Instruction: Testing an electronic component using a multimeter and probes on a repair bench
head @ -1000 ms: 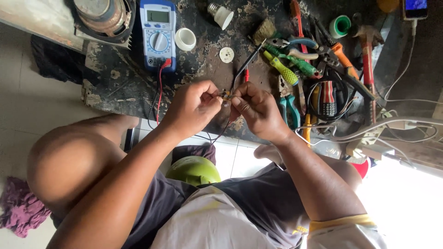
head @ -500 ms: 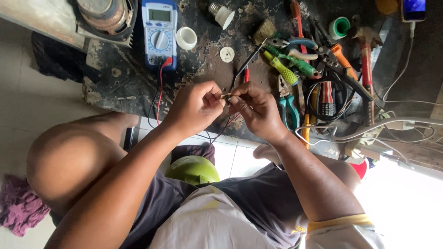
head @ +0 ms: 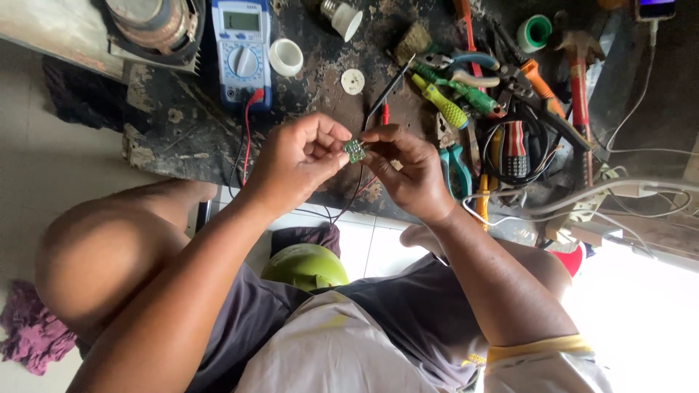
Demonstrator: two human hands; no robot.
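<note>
My left hand [head: 295, 164] and my right hand [head: 408, 167] meet over the front edge of a dark, stained workbench [head: 182, 109]. Between their fingertips they pinch a tiny green circuit board [head: 355, 151]. A black test probe [head: 387, 91] with a red-tipped lead lies just beyond my right hand, and thin red and black wires hang down below both hands. A blue digital multimeter [head: 242, 49] lies at the bench's back left, its red lead running toward my left hand.
A pile of hand tools [head: 502, 109] with pliers, screwdrivers and a red hammer lies right of my hands. A white ring [head: 285, 57], a white disc [head: 352, 81] and a bulb [head: 342, 16] lie behind them. A green round object [head: 304, 266] sits below, a purple rag [head: 33, 331] at left.
The hands stay together at the same spot. The fingers have shifted slightly and the small green board now shows between the fingertips.
</note>
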